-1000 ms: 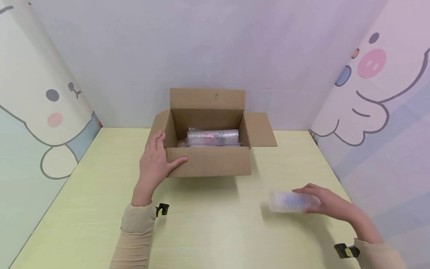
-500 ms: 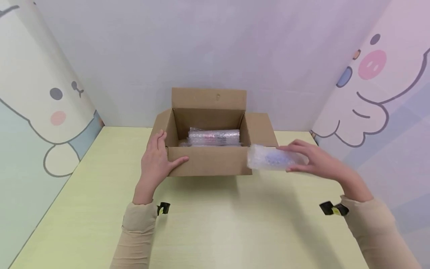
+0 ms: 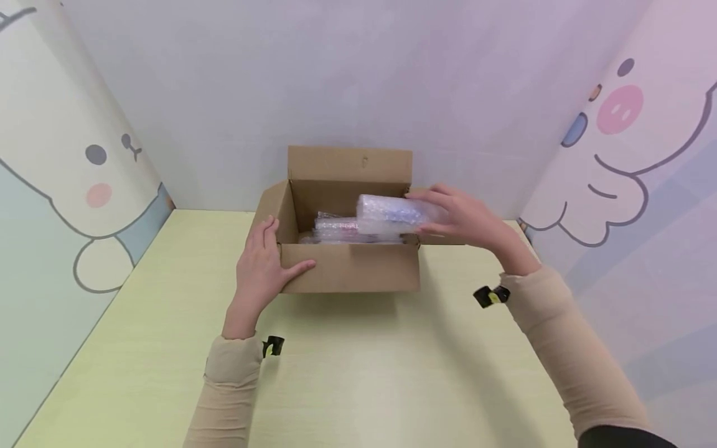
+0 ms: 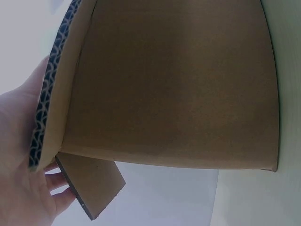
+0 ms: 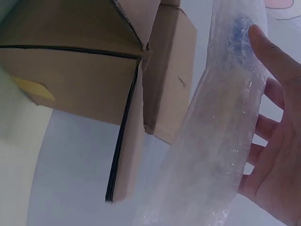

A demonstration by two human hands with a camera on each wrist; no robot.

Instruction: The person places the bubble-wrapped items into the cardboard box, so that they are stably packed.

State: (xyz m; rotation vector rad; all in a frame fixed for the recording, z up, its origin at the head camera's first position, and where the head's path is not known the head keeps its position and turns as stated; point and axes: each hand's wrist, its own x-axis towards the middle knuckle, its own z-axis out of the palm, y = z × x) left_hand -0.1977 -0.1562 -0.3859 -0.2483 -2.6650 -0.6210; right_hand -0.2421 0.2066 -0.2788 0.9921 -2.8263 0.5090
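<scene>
A cardboard box [image 3: 350, 267] stands with its flaps spread. My left hand [image 3: 259, 270] rests on its near left corner, fingers stretched over the left flap and thumb lying across the front flap. In the left wrist view that hand [image 4: 21, 155] shows beside the flap edge. My right hand [image 3: 462, 214] grips one end of a bubble-wrapped roll [image 3: 386, 213] with something blue inside, held over the box's right side. The right wrist view shows thumb and fingers along the bubble wrap [image 5: 211, 117]. Another bubble-wrapped roll [image 3: 336, 225], reddish within, lies inside the box, partly hidden.
The box stands on a pale yellow table [image 3: 336, 373], close to the grey back wall [image 3: 241, 93]. Its right flap [image 3: 442, 239] sticks outward under my right hand. Cartoon-printed side panels [image 3: 616, 186] border the table.
My right hand has carried the bubble-wrapped roll from the right front of the table, up and leftward, to over the box opening. The left hand has stayed at the box corner.
</scene>
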